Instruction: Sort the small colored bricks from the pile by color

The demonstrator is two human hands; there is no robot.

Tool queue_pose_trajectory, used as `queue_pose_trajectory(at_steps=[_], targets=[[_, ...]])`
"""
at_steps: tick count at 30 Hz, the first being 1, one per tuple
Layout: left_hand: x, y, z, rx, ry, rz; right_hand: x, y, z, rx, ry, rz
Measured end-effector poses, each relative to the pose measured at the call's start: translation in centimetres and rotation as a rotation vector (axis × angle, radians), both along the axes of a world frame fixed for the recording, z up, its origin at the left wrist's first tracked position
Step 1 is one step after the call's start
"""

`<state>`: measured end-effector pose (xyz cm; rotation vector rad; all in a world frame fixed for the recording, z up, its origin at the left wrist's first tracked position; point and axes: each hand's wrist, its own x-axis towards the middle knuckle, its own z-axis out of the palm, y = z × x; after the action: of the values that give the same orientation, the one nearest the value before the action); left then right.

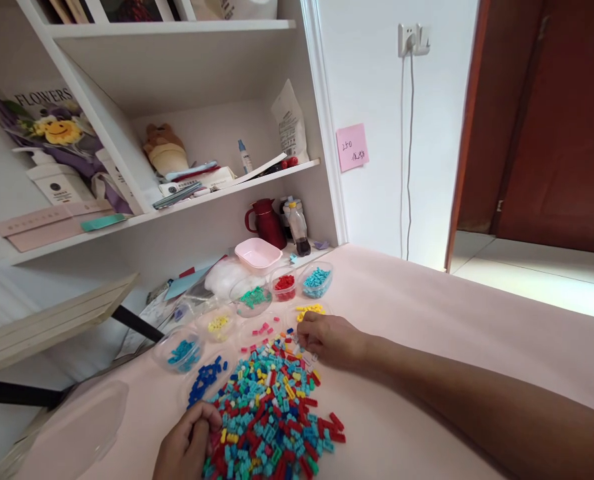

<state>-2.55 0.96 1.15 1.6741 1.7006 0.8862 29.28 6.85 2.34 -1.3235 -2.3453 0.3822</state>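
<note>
A large heap of small toy building bricks (271,400) in mixed colours lies on the pink table cover. My left hand (189,433) rests at the heap's near left edge with fingers curled; anything inside them is hidden. At the far right edge of the heap, my right hand (331,339) is bent down with its fingers drawn together, and its fingertips are hard to see. Just beyond it are yellow bricks (311,311) in a clear lid or tray. Pink bricks (264,329) and dark blue bricks (207,381) lie in shallow clear trays beside the heap.
Clear tubs hold light blue bricks (317,280), red bricks (285,285), green bricks (253,297), pale yellow bricks (219,325) and teal bricks (183,353). Behind stand a pink basin (258,254), a red jug (269,223) and a bottle (299,230). A transparent lid (77,427) lies front left.
</note>
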Motion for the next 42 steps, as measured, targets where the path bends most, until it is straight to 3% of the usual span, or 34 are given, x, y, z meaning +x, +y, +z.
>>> queue_pose_trajectory(at_steps=[7,17,34,42], targets=[[-0.2,0.1,-0.3,-0.011,-0.039,-0.01,0.0,0.0,0.0,-0.005,-0.032,-0.012],[1.2,-0.8,0.0,0.028,-0.106,0.102,0.0,0.2,-0.3,0.006,-0.022,-0.013],[1.4,-0.8,0.4,0.103,-0.073,0.062,-0.2,0.1,-0.5,0.044,-0.008,-0.018],[0.5,-0.2,0.0,0.053,-0.04,0.016,-0.4,-0.2,-0.5,0.036,-0.047,-0.031]])
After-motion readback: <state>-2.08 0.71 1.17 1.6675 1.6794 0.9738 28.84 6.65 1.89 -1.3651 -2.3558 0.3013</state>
